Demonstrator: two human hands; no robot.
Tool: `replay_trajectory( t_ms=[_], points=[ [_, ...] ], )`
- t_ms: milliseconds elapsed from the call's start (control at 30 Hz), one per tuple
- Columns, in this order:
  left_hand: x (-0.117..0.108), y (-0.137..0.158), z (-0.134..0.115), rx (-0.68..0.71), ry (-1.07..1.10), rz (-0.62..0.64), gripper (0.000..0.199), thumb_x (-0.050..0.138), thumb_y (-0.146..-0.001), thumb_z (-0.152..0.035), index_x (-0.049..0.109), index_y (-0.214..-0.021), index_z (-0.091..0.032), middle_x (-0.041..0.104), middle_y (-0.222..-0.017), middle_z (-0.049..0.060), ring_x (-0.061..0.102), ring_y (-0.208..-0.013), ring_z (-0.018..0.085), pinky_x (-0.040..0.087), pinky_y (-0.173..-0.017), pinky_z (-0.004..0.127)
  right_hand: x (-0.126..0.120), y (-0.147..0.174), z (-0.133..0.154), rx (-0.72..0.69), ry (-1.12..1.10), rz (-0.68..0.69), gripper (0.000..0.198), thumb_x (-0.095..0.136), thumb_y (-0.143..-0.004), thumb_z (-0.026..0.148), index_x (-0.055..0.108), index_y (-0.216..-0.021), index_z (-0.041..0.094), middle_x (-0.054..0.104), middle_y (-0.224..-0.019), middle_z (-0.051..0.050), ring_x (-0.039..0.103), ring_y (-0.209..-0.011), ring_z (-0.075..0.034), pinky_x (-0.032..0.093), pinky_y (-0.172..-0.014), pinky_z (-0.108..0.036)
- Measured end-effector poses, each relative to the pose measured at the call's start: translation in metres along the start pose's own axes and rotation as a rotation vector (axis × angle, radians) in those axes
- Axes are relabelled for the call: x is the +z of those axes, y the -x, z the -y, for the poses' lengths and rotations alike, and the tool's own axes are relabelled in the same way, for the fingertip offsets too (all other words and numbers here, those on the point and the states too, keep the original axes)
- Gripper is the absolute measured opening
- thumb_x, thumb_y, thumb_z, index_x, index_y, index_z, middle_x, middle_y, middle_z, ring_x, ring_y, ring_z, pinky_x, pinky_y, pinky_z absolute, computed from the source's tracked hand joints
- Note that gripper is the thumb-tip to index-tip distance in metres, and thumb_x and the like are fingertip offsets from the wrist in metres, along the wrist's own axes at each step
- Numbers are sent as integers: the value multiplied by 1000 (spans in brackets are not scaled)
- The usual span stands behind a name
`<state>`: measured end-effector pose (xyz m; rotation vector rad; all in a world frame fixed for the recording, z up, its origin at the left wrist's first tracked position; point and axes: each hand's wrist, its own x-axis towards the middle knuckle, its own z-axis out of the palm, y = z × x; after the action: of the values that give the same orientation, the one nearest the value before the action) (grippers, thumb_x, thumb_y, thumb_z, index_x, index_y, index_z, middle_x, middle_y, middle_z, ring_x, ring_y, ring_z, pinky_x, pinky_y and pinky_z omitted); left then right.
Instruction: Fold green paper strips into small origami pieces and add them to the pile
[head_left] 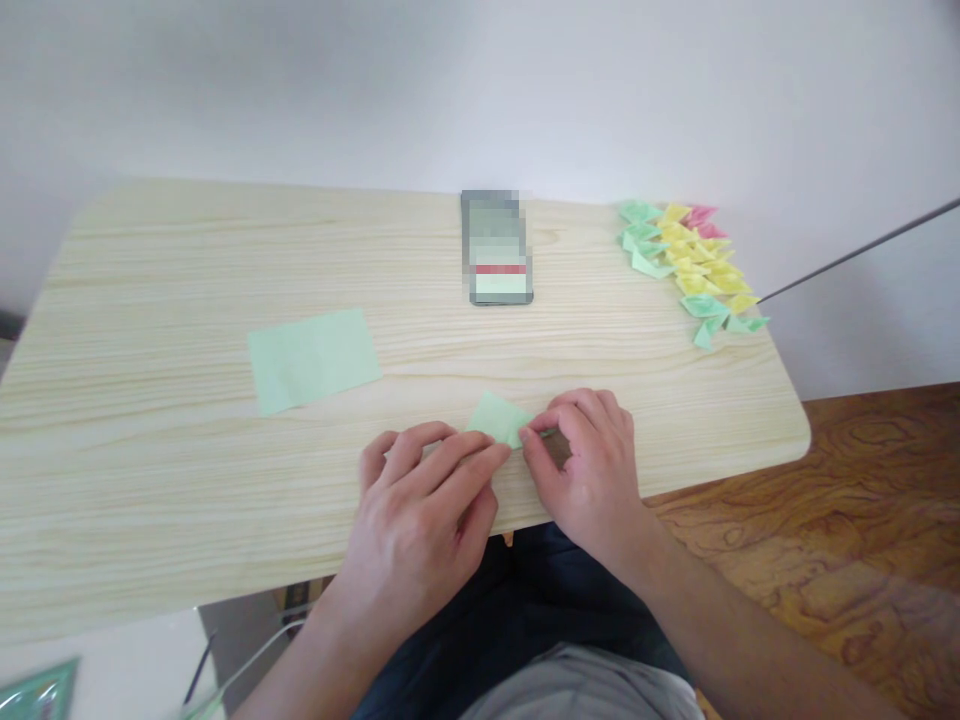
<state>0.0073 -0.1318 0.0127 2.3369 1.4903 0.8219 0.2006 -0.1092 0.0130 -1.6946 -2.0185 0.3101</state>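
Observation:
A small folded piece of green paper [495,415] lies on the table near its front edge, between my hands. My left hand [424,500] rests over its left and near side, fingers stretched out and fingertips pressing on it. My right hand [589,455] pinches the paper's right corner between thumb and index finger. The paper's lower edge is partly hidden under my fingers. Further left a flat green sheet of paper [313,360] lies by itself, touched by neither hand.
Folded paper shapes [690,260] in green, yellow and pink cluster at the table's back right. A phone [499,250] with a blurred screen lies at the back middle. The wooden table [150,450] meets a white wall [315,90]. A cable [247,660] hangs below, lower left.

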Motion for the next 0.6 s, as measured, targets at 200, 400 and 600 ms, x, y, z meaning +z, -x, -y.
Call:
replay_trajectory(
  t_ms=[200, 400, 600],
  points=[
    [2, 1, 2, 4, -11, 7, 33, 71, -87, -15, 75, -115, -33, 76, -117, -3, 60, -115, 26, 46, -102, 49, 0, 0, 3, 38, 5, -13, 10, 70, -91, 29, 63, -87, 23, 66, -99, -4, 55, -102, -26, 39, -90, -44],
    [1, 3, 3, 15, -29, 33, 34, 71, -87, -16, 75, -117, -31, 75, -120, 0, 60, -115, 28, 45, -103, 53, 0, 0, 3, 78, -37, -37, 12, 71, -90, 28, 63, -97, 24, 67, -100, -5, 56, -101, -27, 39, -90, -45],
    [-1, 5, -2, 41, -91, 64, 33, 69, -88, -18, 73, -119, -29, 75, -123, 1, 60, -117, 30, 40, -108, 58, -1, 1, -3, 57, -72, -31, 11, 72, -91, 31, 64, -98, 26, 68, -100, -4, 55, -100, -27, 40, -90, -44]
  ],
)
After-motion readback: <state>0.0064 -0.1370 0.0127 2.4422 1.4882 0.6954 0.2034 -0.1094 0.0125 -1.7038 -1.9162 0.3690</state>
